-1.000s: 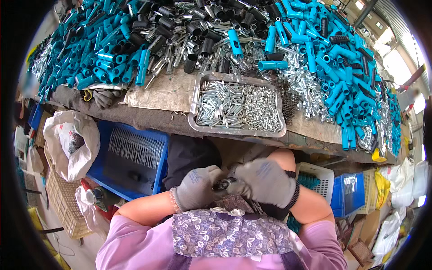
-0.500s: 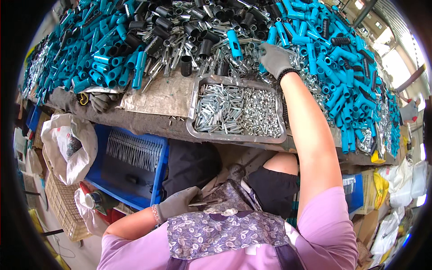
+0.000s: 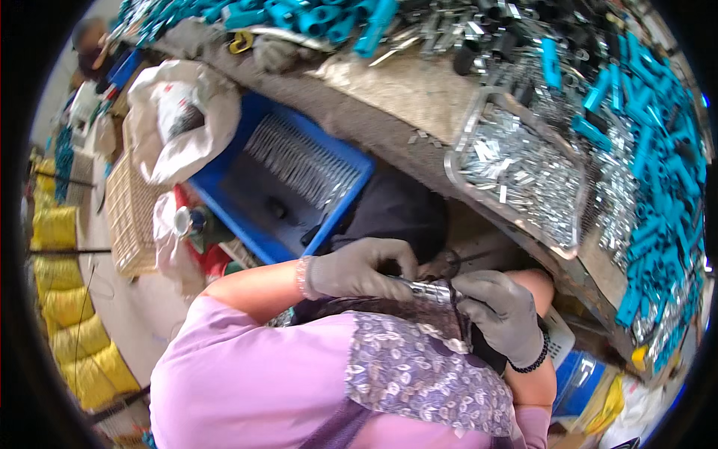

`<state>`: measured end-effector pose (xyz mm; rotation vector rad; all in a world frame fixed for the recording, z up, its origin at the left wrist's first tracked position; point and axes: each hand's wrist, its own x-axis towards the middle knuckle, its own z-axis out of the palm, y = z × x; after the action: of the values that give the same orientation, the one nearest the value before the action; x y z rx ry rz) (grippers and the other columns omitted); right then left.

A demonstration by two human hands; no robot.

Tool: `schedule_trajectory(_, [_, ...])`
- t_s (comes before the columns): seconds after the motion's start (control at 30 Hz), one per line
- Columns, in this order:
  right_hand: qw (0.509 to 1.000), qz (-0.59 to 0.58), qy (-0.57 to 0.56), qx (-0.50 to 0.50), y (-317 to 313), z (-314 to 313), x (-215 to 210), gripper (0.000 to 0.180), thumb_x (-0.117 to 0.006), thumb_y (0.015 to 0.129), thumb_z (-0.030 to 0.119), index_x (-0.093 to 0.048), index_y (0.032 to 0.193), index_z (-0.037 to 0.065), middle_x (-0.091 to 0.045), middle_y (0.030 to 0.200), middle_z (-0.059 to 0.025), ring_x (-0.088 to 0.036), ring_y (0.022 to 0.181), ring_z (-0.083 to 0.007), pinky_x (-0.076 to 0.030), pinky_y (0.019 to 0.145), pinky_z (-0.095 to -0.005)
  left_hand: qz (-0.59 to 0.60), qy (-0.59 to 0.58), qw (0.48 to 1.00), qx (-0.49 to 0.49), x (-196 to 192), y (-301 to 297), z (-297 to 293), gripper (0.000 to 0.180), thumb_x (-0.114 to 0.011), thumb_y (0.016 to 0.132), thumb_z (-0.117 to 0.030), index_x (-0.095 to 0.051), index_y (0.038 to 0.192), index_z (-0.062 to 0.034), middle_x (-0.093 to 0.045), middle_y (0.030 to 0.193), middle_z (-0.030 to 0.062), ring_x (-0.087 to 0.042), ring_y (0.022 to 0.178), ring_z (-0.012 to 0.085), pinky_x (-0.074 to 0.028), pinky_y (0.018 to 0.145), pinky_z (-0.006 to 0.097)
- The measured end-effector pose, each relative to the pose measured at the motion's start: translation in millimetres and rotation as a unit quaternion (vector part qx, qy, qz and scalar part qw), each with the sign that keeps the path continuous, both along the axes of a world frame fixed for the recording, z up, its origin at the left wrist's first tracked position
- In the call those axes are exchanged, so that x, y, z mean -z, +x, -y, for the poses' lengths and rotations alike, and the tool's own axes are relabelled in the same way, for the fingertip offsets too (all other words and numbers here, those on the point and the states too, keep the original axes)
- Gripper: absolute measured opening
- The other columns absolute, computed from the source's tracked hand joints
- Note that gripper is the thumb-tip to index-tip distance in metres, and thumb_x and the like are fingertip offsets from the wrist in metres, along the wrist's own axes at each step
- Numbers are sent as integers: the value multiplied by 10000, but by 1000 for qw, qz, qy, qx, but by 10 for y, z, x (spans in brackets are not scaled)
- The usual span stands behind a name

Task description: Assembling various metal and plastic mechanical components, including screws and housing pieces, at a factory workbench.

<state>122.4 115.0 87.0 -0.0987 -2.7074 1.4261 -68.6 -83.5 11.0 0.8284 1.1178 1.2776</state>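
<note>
Over my lap, a shiny metal cylindrical part (image 3: 431, 291) is held between my two gloved hands. My left hand (image 3: 359, 271), in a grey glove, pinches its left end with thumb and fingers. My right hand (image 3: 505, 314), also gloved in grey, has its fingers closed at the right end. Blur hides the part's finer details. Beyond the hands, on the bench, a metal tray (image 3: 454, 159) holds short metal pins and small metal pieces.
Teal tubular parts (image 3: 643, 172) pile up along the bench (image 3: 404, 123), with black and metal pieces among them. A blue crate (image 3: 348, 153) of lined-up metal rods stands below, near a white sack (image 3: 146, 112) and wicker-like basket (image 3: 123, 217). Yellow sacks (image 3: 71, 307) lie left.
My right hand has come back from the parts heap to my lap and meets my left hand at the metal part. The view has turned left.
</note>
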Motion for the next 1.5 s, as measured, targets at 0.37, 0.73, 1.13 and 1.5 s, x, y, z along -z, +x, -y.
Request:
schedule_trajectory(0.37, [982,50,-131,128,-2,50,693,698,-536,1017,430,-281,1516,14,-672,961,-185,-675,803,-200,-541,733,-304,-352,-94,879,-308,667,-1029,423,509,-600,900,8,-581,1374,-176,-664,1194,178,-674,993,257,-533,875,358])
schedule_trajectory(0.73, [952,96,-148,248,580,39,655,546,-551,1022,360,-480,1348,-72,-666,994,-135,-635,903,-172,-502,824,-288,-525,-457,657,-289,2064,-2425,536,329,-531,881,-254,-738,1079,-90,-691,1113,229,-647,1092,402,-515,936,467])
schedule_trajectory(1.13, [941,56,-189,277,538,132,621,331,-592,960,129,-587,1234,-55,-699,1028,-135,-665,922,-177,-508,849,-297,-446,-263,804,-291,891,-1517,535,209,-649,828,-167,-743,937,-16,-673,911,155,-663,818,254,-505,742,378])
schedule_trajectory(1.5, [980,6,-97,174,207,191,609,246,-717,858,174,-676,1053,29,-694,954,-157,-672,907,-329,-519,811,-403,-454,-42,888,-56,-397,499,-501,169,-719,804,-94,-744,967,-54,-606,1008,185,-627,922,328,-503,783,379])
